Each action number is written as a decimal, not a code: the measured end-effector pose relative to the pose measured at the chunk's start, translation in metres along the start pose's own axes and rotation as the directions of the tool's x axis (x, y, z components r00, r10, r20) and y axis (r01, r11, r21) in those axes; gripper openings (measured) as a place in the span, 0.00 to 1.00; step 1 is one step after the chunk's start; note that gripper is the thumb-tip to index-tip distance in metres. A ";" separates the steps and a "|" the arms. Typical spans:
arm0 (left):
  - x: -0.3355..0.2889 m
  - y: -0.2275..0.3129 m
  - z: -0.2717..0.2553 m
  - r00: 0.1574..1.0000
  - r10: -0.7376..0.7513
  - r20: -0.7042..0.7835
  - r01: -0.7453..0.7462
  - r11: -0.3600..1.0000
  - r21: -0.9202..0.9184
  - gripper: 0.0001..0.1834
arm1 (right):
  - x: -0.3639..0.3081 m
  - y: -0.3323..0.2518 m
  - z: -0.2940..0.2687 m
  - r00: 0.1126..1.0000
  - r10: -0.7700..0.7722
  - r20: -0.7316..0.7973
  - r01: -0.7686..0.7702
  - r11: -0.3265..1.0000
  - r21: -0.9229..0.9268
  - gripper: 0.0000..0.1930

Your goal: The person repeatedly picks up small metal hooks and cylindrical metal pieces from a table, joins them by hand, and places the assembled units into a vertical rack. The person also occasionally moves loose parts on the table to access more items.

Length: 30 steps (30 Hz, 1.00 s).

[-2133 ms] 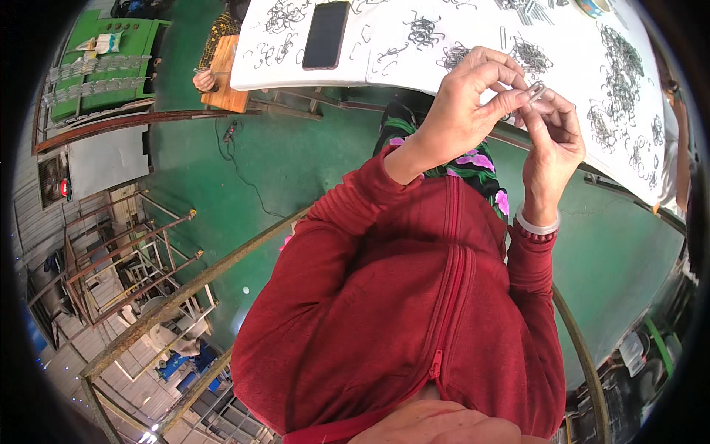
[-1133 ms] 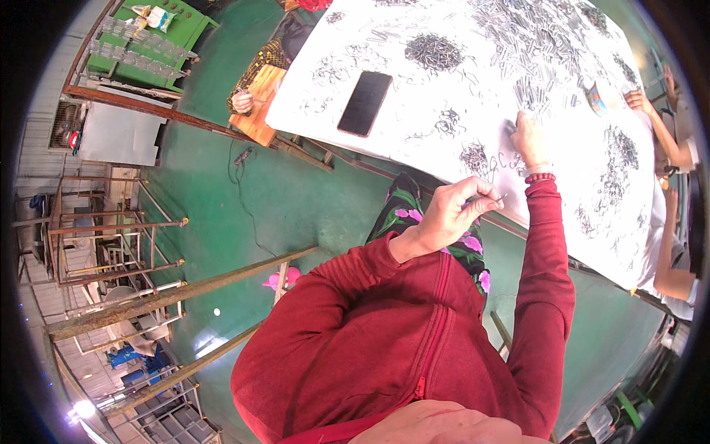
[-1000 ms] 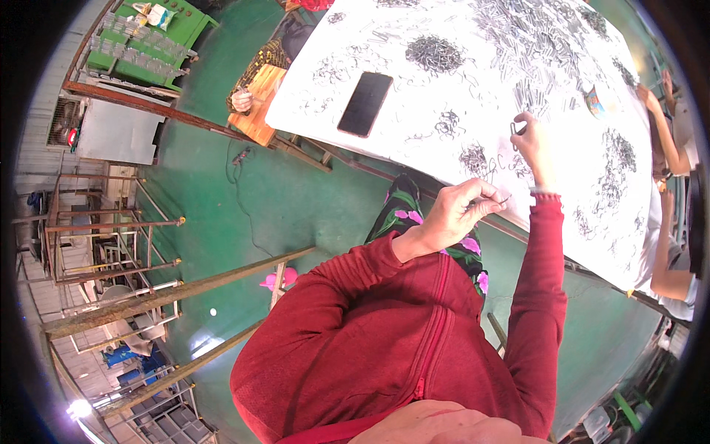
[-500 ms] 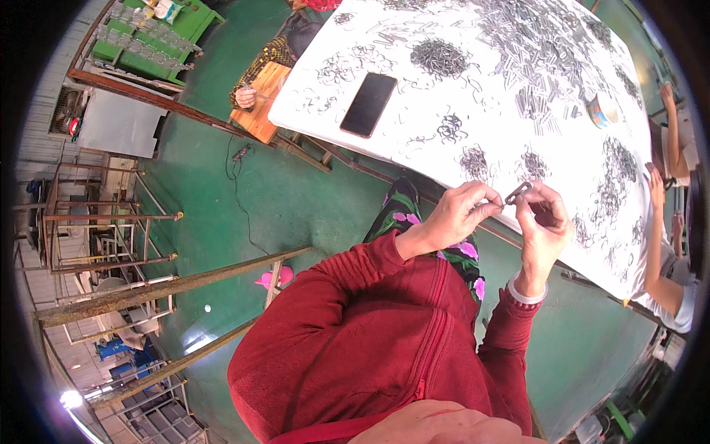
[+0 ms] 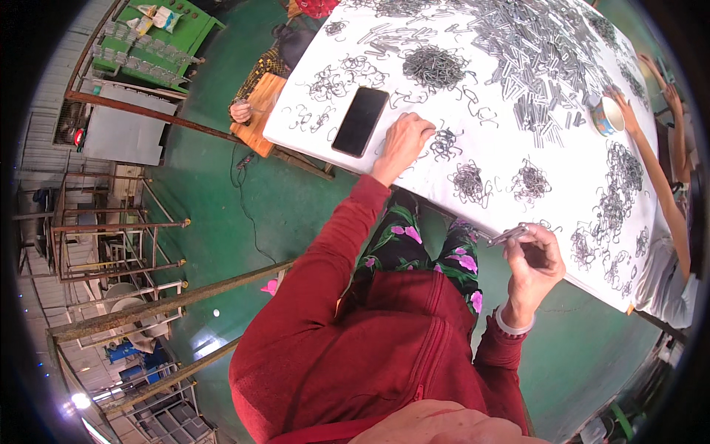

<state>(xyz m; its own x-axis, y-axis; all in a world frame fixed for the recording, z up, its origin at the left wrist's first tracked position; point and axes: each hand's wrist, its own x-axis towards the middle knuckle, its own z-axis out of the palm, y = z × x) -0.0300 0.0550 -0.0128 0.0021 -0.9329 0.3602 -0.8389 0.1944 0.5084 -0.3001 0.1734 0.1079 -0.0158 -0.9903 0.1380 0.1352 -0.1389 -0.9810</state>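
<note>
While the right hand (image 5: pixel 535 272) pinched metal pieces (image 5: pixel 509 235) by the table (image 5: pixel 495 148) edge, the left hand (image 5: pixel 404 142) half-curled beside hooks (image 5: pixel 446 145); hold unclear! Open room flanked them.

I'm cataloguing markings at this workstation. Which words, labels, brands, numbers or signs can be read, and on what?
No legible text to quote.
Round tub with a coloured band: any print too small and blurred to read.
Bag on the green table: any markings too small to read.
Phone: dark screen, no text visible.
Metal piece in the right hand: no lettering visible.
</note>
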 end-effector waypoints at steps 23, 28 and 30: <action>0.102 -0.007 0.005 0.985 -0.098 -0.143 0.079 0.988 -0.136 0.09 | 0.000 0.001 0.014 0.994 0.012 0.106 -0.027 0.991 0.133 0.13; 0.109 -0.035 -0.047 0.978 -0.188 -0.091 0.192 0.981 0.039 0.07 | 0.002 0.001 0.020 0.985 -0.058 0.161 0.035 0.989 0.147 0.12; 0.101 -0.045 -0.046 0.984 -0.176 0.008 0.174 0.979 0.103 0.08 | 0.004 0.002 0.022 0.978 -0.073 0.197 0.047 0.990 0.131 0.12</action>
<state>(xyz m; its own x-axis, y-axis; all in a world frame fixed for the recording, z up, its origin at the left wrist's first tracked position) 0.0328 -0.0345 0.0367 0.1453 -0.9548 0.2593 -0.8771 -0.0031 0.4802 -0.2784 0.1689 0.1094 0.1699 -0.9575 0.2331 0.2626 -0.1840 -0.9472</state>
